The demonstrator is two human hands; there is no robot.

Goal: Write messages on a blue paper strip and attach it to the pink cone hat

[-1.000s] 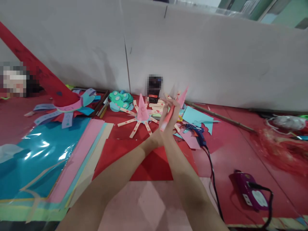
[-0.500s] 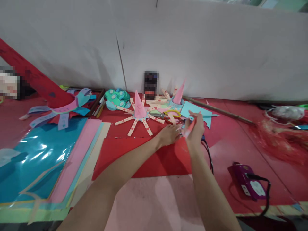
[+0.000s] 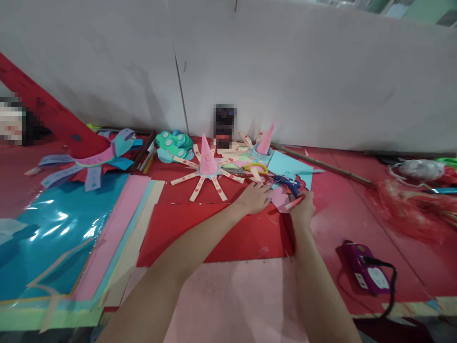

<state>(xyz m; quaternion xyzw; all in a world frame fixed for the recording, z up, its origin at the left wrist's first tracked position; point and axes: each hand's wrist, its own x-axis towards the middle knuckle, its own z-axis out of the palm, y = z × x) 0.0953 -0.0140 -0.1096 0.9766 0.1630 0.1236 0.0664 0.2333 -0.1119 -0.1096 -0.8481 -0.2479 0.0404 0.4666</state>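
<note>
My left hand (image 3: 254,197) lies palm down with its fingers apart, at the far edge of the red card sheet (image 3: 217,233). Its fingertips reach a small pink paper piece (image 3: 279,196); whether they press on it I cannot tell. My right hand (image 3: 304,208) is closed around an orange-pink marker (image 3: 293,203), which lies low over the right side of the pink piece. Just beyond both hands are a dark blue tool (image 3: 292,186) and a light blue paper sheet (image 3: 290,166) with a cut edge. Yellow-handled scissors (image 3: 257,167) rest behind my left hand.
A pink paper cone (image 3: 207,159) with patterned strips stands behind the red card; a second cone (image 3: 266,140) is further right. Coloured sheets (image 3: 71,228) and a long red paper cone (image 3: 53,105) lie left. A purple power socket (image 3: 366,269) and a wooden stick (image 3: 328,166) lie right.
My right hand has moved down and to the right with the marker, uncovering the pink paper and the dark blue tool. My left hand's fingers have spread, staying nearly in place.
</note>
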